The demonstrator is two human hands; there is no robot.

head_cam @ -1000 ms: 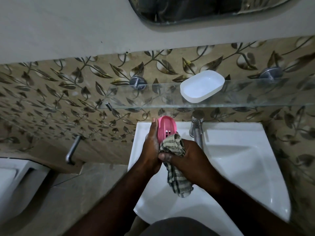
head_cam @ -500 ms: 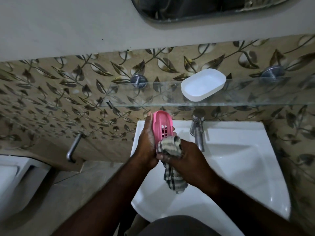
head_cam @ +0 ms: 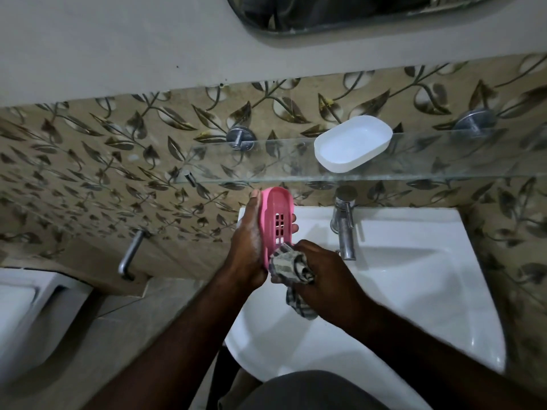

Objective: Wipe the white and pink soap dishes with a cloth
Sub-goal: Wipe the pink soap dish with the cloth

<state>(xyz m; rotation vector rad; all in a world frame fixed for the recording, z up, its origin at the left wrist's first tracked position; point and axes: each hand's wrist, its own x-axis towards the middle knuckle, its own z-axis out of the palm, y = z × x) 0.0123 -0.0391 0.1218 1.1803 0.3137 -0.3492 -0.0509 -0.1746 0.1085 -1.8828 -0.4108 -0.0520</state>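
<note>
My left hand (head_cam: 250, 247) grips the pink soap dish (head_cam: 276, 216), which stands on end over the sink's left rim with its slotted inside facing right. My right hand (head_cam: 321, 276) holds a bunched checked cloth (head_cam: 285, 261) pressed against the dish's lower end, and the cloth's tail hangs below my fist. The white soap dish (head_cam: 352, 143) lies alone on the glass shelf (head_cam: 266, 170), above and to the right of both hands.
A chrome tap (head_cam: 343, 223) stands at the back of the white sink (head_cam: 414, 291), just right of my hands. A mirror (head_cam: 340, 13) hangs above. A toilet (head_cam: 23, 318) and a metal wall handle (head_cam: 130, 255) are on the left.
The pink dish has risen and more of its slotted inside shows. My right hand has drawn the cloth down from the dish's middle to its lower end.
</note>
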